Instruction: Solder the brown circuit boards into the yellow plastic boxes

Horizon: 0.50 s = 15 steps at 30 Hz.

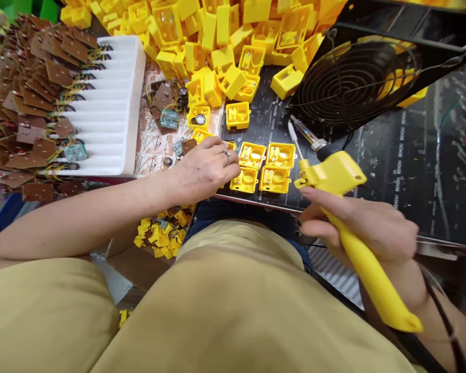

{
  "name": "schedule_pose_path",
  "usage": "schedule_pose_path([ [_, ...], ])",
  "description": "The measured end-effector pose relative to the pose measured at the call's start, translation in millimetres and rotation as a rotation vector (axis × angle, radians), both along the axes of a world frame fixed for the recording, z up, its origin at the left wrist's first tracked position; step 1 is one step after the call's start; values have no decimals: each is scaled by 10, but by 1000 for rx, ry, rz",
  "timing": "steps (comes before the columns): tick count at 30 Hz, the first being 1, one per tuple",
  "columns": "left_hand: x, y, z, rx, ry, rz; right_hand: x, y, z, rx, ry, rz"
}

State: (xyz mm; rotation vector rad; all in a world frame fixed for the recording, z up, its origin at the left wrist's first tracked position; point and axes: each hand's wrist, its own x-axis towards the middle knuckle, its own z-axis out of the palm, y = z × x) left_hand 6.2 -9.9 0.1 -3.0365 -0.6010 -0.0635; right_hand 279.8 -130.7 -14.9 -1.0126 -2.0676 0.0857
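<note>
My right hand [367,228] is wrapped round a yellow soldering gun [359,248], its metal tip [305,132] and thin white feed tube [295,139] pointing away over the black bench. Several open yellow plastic cases [252,155] with metal contacts inside stand in rows at the bench's near edge, left of the gun. My left hand [205,168], with a ring on one finger, reaches down at the left end of these rows. Its fingers curl over yellow plastic, and the fingertips and whatever they hold are hidden. A single yellow case [237,115] sits just beyond the rows.
A black fan [349,88] stands at the back right, beside a large heap of yellow cases [225,31]. On the left, brown circuit boards [42,98] with wires pile against a white foam tray [116,109]. Below the bench is a carton [135,264] with yellow pieces.
</note>
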Motion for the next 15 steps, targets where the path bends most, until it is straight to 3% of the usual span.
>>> schedule_pose_path([
  [6,-82,-60,-137,-147,-357,103,-385,279,-278,121,-96,-109],
  [10,-70,-50,-155,-179,-341,172,-640,441,-446,171,-119,-199],
  [12,-61,-42,-133,-170,-286,181,-658,476,-445,197,-102,-227],
  [15,-40,-33,-92,-195,-223,199,-495,392,-290,211,-48,-191],
])
